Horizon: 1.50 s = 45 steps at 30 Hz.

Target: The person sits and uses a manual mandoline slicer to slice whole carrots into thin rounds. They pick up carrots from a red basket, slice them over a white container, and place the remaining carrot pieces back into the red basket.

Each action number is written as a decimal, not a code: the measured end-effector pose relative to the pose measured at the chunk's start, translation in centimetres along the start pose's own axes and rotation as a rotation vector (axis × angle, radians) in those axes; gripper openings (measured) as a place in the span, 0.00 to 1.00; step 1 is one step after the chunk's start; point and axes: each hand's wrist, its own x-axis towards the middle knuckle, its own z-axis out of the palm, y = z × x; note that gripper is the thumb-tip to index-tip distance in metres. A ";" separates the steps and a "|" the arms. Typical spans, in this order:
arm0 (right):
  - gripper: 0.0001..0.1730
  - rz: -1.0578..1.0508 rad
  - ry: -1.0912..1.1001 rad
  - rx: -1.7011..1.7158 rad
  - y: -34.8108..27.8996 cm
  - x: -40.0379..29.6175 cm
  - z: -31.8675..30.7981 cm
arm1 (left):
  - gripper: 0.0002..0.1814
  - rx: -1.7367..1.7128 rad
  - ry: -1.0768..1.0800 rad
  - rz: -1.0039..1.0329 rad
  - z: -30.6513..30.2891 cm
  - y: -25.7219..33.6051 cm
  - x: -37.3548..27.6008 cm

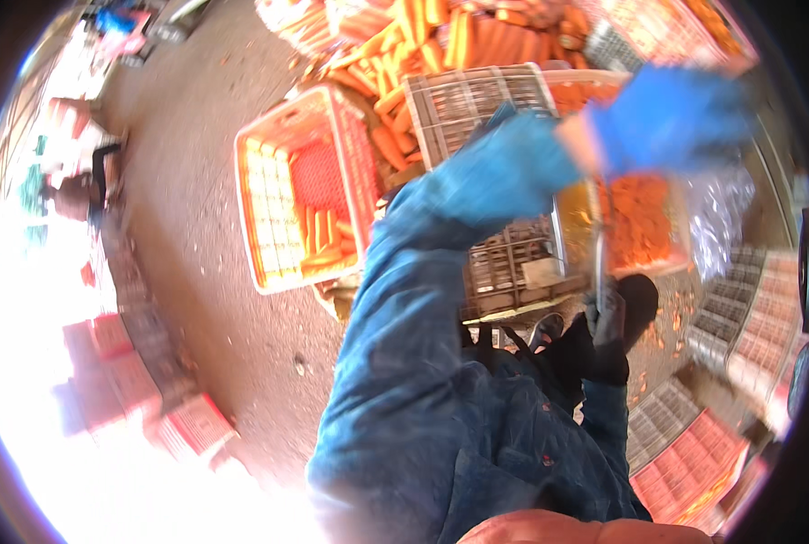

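Observation:
My left hand [676, 122], in a blue glove, reaches across to the upper right above a crate of orange pieces [639, 228]. It is motion-blurred, and whether it holds anything cannot be told. Lower down, my right hand [606, 316] wears a dark glove and grips a long metal tool [600, 265], perhaps a knife. Under my left sleeve lie grey-brown plastic crates [506, 265], partly hidden. Left of them a red plastic crate [244, 204] stands tilted with several carrots [326, 238] inside. A large heap of carrots [418, 41] lies beyond.
Clear plastic film [720, 211] hangs beside the crate of orange pieces. Stacked grey and red crates [693, 469] stand at the lower right, with more boxes [197, 425] at the lower left. Orange scraps [679, 319] dot the ground. A person [78, 194] is at the far left.

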 end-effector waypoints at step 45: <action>0.20 -0.770 0.418 -0.760 -5.6 -1.9 4.6 | 0.28 0.177 -0.729 -1.955 -37.2 8.1 -56.9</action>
